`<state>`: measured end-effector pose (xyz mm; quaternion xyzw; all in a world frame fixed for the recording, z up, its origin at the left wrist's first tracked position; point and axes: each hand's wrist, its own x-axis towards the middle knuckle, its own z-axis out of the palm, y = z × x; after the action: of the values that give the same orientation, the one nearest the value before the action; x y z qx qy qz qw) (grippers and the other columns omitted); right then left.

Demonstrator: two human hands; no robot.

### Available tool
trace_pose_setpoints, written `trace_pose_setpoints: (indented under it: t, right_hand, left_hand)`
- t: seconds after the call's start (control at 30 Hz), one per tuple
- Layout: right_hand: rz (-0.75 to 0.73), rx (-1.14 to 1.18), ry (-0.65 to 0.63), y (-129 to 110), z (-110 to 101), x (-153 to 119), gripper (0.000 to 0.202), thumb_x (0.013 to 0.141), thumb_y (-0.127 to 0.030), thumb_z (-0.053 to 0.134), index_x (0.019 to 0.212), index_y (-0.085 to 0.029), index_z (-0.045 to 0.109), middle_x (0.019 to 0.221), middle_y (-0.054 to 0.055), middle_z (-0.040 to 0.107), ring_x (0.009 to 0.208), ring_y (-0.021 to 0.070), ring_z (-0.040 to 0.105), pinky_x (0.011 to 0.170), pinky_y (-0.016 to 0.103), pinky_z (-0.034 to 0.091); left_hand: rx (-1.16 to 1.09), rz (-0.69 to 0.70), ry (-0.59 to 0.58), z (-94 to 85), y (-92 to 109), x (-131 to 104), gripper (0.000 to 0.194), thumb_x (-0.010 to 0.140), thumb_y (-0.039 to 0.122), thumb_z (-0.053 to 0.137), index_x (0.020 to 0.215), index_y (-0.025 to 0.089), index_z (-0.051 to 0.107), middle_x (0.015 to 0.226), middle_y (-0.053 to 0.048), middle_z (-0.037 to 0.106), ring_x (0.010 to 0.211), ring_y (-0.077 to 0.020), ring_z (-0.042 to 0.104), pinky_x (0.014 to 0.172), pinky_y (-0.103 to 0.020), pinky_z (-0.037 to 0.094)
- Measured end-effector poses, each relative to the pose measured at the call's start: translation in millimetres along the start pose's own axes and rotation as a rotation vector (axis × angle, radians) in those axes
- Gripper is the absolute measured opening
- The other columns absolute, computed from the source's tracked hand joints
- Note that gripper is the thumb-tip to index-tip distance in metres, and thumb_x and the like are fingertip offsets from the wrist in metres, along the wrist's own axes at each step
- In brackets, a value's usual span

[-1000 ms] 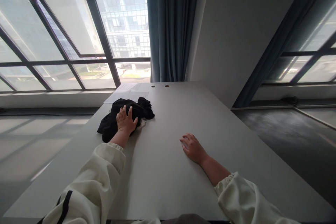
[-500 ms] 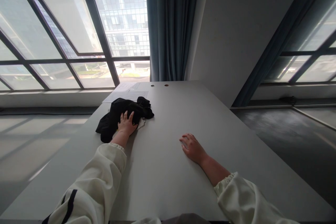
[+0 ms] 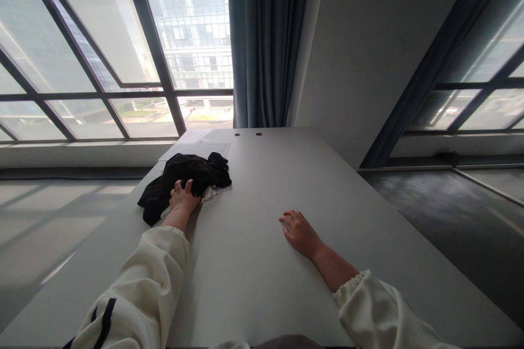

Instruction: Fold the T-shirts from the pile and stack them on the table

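Under the left hand [image 3: 184, 199] lies black cloth [image 3: 180, 167].

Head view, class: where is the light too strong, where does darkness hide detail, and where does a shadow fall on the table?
Head view: daylight through the window washes out the building beyond; head view: the cloth is so dark that its folds barely show; head view: a soft shadow lies on the table beside the left sleeve.
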<state>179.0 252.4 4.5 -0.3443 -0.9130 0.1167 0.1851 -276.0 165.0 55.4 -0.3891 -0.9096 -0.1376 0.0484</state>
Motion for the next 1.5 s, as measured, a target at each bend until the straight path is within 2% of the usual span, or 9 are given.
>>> trace_pose_setpoints:
  t: [0.23, 0.43, 0.7, 0.83, 0.97, 1.1, 1.2, 1.37, 1.5]
  right_hand:
    - [-0.002, 0.01, 0.002, -1.1, -0.6, 0.1, 0.039, 0.092, -0.022, 0.054, 0.126, -0.018, 0.072, 0.135, 0.015, 0.065, 0.13, 0.0294, 0.053, 0.119, 0.046, 0.039]
    - [0.009, -0.007, -0.013, -2.0, -1.6, 0.3, 0.039, 0.092, -0.022, 0.055, 0.127, -0.017, 0.072, 0.135, 0.015, 0.065, 0.13, 0.029, 0.053, 0.119, 0.045, 0.039]
    - [-0.051, 0.026, 0.07, 3.8, 3.9, -1.4, 0.034, 0.091, -0.017, 0.057, 0.12, -0.015, 0.073, 0.128, 0.016, 0.066, 0.123, 0.0295, 0.056, 0.115, 0.047, 0.043]
    - [-0.045, 0.018, 0.072, 5.8, 4.9, -1.3, 0.034, 0.091, -0.017, 0.058, 0.121, -0.016, 0.073, 0.128, 0.016, 0.066, 0.123, 0.029, 0.056, 0.115, 0.046, 0.044]
    - [-0.039, 0.008, 0.068, 6.5, 6.1, -0.9, 0.034, 0.09, -0.016, 0.059, 0.121, -0.016, 0.073, 0.128, 0.016, 0.066, 0.123, 0.0285, 0.057, 0.115, 0.046, 0.044]
    - [-0.049, 0.015, 0.077, 7.1, 8.0, -0.4, 0.034, 0.09, -0.017, 0.058, 0.121, -0.018, 0.073, 0.128, 0.015, 0.067, 0.123, 0.0286, 0.057, 0.114, 0.047, 0.045]
    - [-0.052, 0.013, 0.082, 7.3, 8.8, -0.1, 0.034, 0.091, -0.017, 0.058, 0.122, -0.018, 0.073, 0.129, 0.016, 0.067, 0.123, 0.0291, 0.057, 0.114, 0.048, 0.044]
    - [-0.048, 0.023, 0.088, 7.1, 8.8, -0.2, 0.034, 0.091, -0.017, 0.058, 0.121, -0.017, 0.073, 0.128, 0.016, 0.067, 0.123, 0.0292, 0.058, 0.114, 0.048, 0.045]
    - [-0.061, 0.022, 0.093, 7.4, 9.3, -0.5, 0.034, 0.09, -0.017, 0.058, 0.121, -0.019, 0.073, 0.127, 0.015, 0.067, 0.122, 0.029, 0.058, 0.112, 0.049, 0.046]
  left_hand:
    - [0.035, -0.059, -0.007, -10.6, -26.8, 10.3, 0.072, 0.086, 0.053, 0.066, 0.152, 0.033, 0.045, 0.162, -0.016, 0.034, 0.134, -0.0422, 0.049, 0.099, -0.056, 0.052]
    - [0.055, -0.21, -0.038, -14.8, -50.4, 23.0, 0.076, 0.087, 0.056, 0.062, 0.157, 0.033, 0.04, 0.166, -0.018, 0.03, 0.139, -0.045, 0.046, 0.106, -0.068, 0.044]
    - [0.026, -0.096, -0.012, -18.3, -57.8, 26.6, 0.098, 0.082, 0.081, 0.056, 0.159, 0.022, 0.042, 0.168, -0.022, 0.03, 0.149, -0.0475, 0.036, 0.118, -0.073, 0.027]
    - [-0.026, -0.065, 0.113, -22.6, -49.8, 26.9, 0.068, 0.097, 0.057, 0.049, 0.149, 0.013, 0.051, 0.16, -0.024, 0.043, 0.143, -0.0415, 0.046, 0.119, -0.062, 0.034]
    - [-0.052, -0.064, 0.226, -33.7, -42.5, 30.2, 0.046, 0.097, 0.027, 0.05, 0.139, 0.009, 0.057, 0.146, -0.024, 0.056, 0.133, -0.0376, 0.056, 0.108, -0.054, 0.046]
    - [-0.087, -0.021, 0.335, -50.7, -31.0, 36.4, 0.037, 0.096, 0.025, 0.052, 0.129, 0.011, 0.062, 0.135, -0.021, 0.063, 0.124, -0.0363, 0.06, 0.102, -0.051, 0.05]
    - [-0.132, 0.097, 0.373, -65.7, -13.7, 42.3, 0.025, 0.096, 0.026, 0.052, 0.113, 0.014, 0.067, 0.119, -0.018, 0.068, 0.112, -0.0327, 0.064, 0.1, -0.045, 0.05]
    - [-0.24, 0.304, 0.465, -88.9, 32.2, 41.3, 0.016, 0.097, 0.026, 0.053, 0.1, 0.018, 0.067, 0.104, -0.013, 0.07, 0.1, -0.0289, 0.066, 0.094, -0.04, 0.052]
    - [-0.362, 0.472, 0.5, -97.6, 76.1, 18.3, 0.01, 0.096, 0.023, 0.055, 0.098, 0.021, 0.065, 0.104, -0.01, 0.071, 0.099, -0.0264, 0.067, 0.093, -0.038, 0.053]
